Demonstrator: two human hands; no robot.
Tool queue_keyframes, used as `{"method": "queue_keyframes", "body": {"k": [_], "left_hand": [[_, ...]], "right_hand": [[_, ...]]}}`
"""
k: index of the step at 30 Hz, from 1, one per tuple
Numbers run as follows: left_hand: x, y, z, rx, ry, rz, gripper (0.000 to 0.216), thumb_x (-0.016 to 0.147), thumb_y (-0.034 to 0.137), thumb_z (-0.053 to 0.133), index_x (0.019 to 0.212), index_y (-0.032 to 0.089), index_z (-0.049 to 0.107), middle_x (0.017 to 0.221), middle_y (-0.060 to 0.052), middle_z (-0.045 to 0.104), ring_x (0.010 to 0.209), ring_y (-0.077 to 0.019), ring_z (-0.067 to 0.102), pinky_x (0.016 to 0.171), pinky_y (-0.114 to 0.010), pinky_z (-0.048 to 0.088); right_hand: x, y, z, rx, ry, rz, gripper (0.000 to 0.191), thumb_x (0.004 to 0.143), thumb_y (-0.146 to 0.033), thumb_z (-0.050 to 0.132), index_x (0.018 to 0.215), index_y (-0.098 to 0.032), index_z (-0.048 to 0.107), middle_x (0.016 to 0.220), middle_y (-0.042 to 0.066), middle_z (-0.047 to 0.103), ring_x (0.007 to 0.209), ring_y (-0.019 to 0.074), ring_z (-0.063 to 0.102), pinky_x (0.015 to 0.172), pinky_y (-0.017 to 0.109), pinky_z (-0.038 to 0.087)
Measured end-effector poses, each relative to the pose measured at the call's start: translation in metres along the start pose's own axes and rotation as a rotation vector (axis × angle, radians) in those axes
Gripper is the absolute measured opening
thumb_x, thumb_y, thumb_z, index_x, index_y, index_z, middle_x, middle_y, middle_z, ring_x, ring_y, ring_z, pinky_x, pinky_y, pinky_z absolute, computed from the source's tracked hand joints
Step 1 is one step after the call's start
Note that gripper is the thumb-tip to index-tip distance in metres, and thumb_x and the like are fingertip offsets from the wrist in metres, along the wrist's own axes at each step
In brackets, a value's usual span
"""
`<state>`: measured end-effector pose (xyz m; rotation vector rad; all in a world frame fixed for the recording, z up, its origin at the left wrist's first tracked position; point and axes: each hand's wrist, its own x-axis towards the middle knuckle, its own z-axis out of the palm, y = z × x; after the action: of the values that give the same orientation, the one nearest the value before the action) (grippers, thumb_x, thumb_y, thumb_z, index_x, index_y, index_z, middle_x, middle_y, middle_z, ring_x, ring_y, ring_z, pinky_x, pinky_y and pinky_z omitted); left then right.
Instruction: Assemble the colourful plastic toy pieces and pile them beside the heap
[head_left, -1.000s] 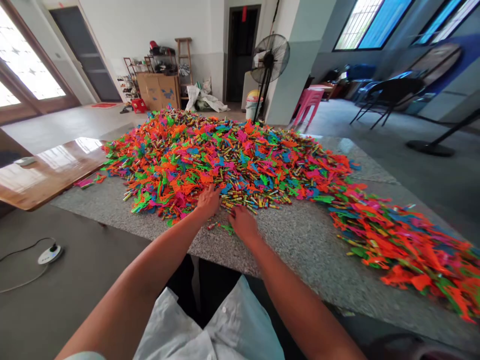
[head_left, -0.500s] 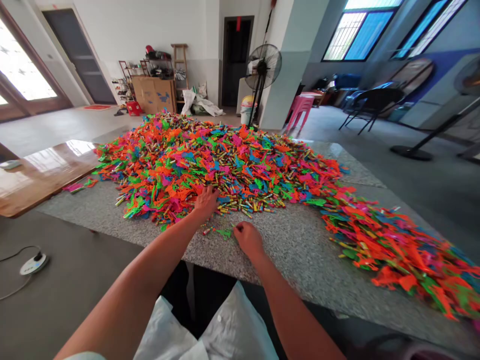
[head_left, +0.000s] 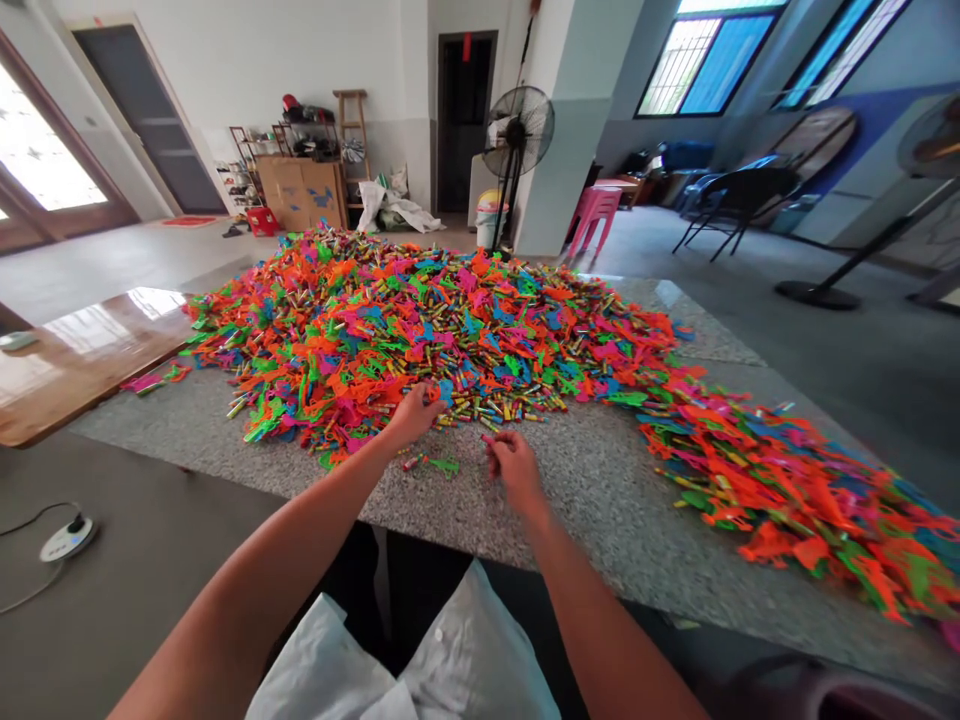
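A large heap of small plastic toy pieces [head_left: 360, 330] in orange, green, pink and blue, mixed with small shiny striped tubes [head_left: 510, 408], lies on the speckled stone table [head_left: 585, 490]. At the heap's front edge, my left hand [head_left: 411, 418] has its thumb and fingers curled together; what they hold, if anything, blends into the pieces behind. My right hand [head_left: 517, 472] is over bare stone to the right, fingertips closed on a small pinkish-red tube [head_left: 487, 439]. Between the hands lie a green plastic piece [head_left: 448, 466] and a loose red-and-white tube [head_left: 410, 463].
More of the pieces [head_left: 795, 480] spread along the table's right side. A wooden board [head_left: 82, 350] adjoins at the left. Behind the table stand a fan [head_left: 517, 135], pink stools [head_left: 595, 215] and a cardboard box [head_left: 304, 190]. A power strip [head_left: 67, 540] is at the lower left.
My right hand has moved slightly right, and a pinkish-red tube now shows at its fingertips. My left hand has drawn its fingers together at the heap's edge. The view has shifted slightly.
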<state>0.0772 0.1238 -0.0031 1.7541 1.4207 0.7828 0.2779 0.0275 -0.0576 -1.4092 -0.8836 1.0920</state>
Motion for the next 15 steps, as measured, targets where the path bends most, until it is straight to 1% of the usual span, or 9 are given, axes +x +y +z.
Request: {"method": "queue_keyframes", "body": {"k": [2, 3, 5, 7, 9, 11, 15], "left_hand": [[-0.018, -0.001, 0.004, -0.326, -0.115, -0.038, 0.032, 0.087, 0.048, 0.069, 0.097, 0.019, 0.061, 0.079, 0.001, 0.067, 0.064, -0.0123, 0.057, 0.058, -0.023, 0.041], [-0.027, -0.001, 0.006, -0.452, -0.168, -0.053, 0.036, 0.084, 0.051, 0.071, 0.094, 0.019, 0.061, 0.079, 0.001, 0.067, 0.061, -0.0110, 0.056, 0.055, -0.022, 0.040], [-0.044, 0.000, 0.008, -0.611, -0.232, -0.084, 0.041, 0.076, 0.053, 0.077, 0.090, 0.019, 0.060, 0.082, 0.000, 0.069, 0.056, -0.0087, 0.053, 0.050, -0.021, 0.035], [-0.057, 0.001, 0.009, -0.658, -0.250, -0.102, 0.042, 0.074, 0.052, 0.079, 0.089, 0.019, 0.059, 0.075, 0.002, 0.066, 0.052, -0.0073, 0.048, 0.046, -0.021, 0.030], [-0.064, 0.003, 0.010, -0.651, -0.252, -0.104, 0.042, 0.075, 0.054, 0.079, 0.088, 0.019, 0.059, 0.062, 0.006, 0.056, 0.047, -0.0068, 0.043, 0.045, -0.021, 0.026], [-0.067, 0.003, 0.010, -0.633, -0.254, -0.097, 0.044, 0.076, 0.057, 0.078, 0.086, 0.019, 0.060, 0.053, 0.009, 0.046, 0.044, -0.0066, 0.038, 0.045, -0.022, 0.024], [-0.068, 0.002, 0.008, -0.582, -0.290, -0.077, 0.048, 0.078, 0.062, 0.074, 0.086, 0.015, 0.069, 0.050, 0.009, 0.041, 0.044, -0.0064, 0.035, 0.046, -0.024, 0.020]], "right_hand": [[-0.007, -0.013, 0.000, 0.079, -0.073, -0.049, 0.032, 0.078, -0.048, 0.070, 0.094, -0.024, 0.057, 0.073, -0.001, 0.065, 0.052, 0.0140, 0.052, 0.043, 0.025, 0.042], [-0.011, -0.018, 0.001, 0.094, -0.117, -0.074, 0.033, 0.079, -0.049, 0.070, 0.096, -0.023, 0.059, 0.073, -0.001, 0.065, 0.052, 0.0136, 0.052, 0.044, 0.025, 0.043], [-0.019, -0.027, 0.003, 0.105, -0.194, -0.110, 0.033, 0.081, -0.049, 0.070, 0.099, -0.023, 0.061, 0.075, -0.001, 0.066, 0.054, 0.0135, 0.053, 0.046, 0.025, 0.044], [-0.024, -0.031, 0.006, 0.110, -0.238, -0.128, 0.032, 0.083, -0.048, 0.069, 0.102, -0.023, 0.063, 0.077, -0.001, 0.066, 0.055, 0.0136, 0.054, 0.047, 0.025, 0.045], [-0.026, -0.032, 0.008, 0.109, -0.265, -0.132, 0.031, 0.084, -0.047, 0.069, 0.102, -0.023, 0.063, 0.076, -0.001, 0.066, 0.055, 0.0133, 0.053, 0.048, 0.026, 0.045], [-0.027, -0.030, 0.009, 0.106, -0.277, -0.131, 0.029, 0.084, -0.045, 0.069, 0.101, -0.023, 0.064, 0.074, -0.002, 0.064, 0.053, 0.0128, 0.053, 0.048, 0.026, 0.045], [-0.026, -0.028, 0.011, 0.126, -0.283, -0.115, 0.027, 0.082, -0.044, 0.069, 0.098, -0.022, 0.064, 0.070, -0.003, 0.063, 0.053, 0.0128, 0.053, 0.047, 0.026, 0.045]]}}
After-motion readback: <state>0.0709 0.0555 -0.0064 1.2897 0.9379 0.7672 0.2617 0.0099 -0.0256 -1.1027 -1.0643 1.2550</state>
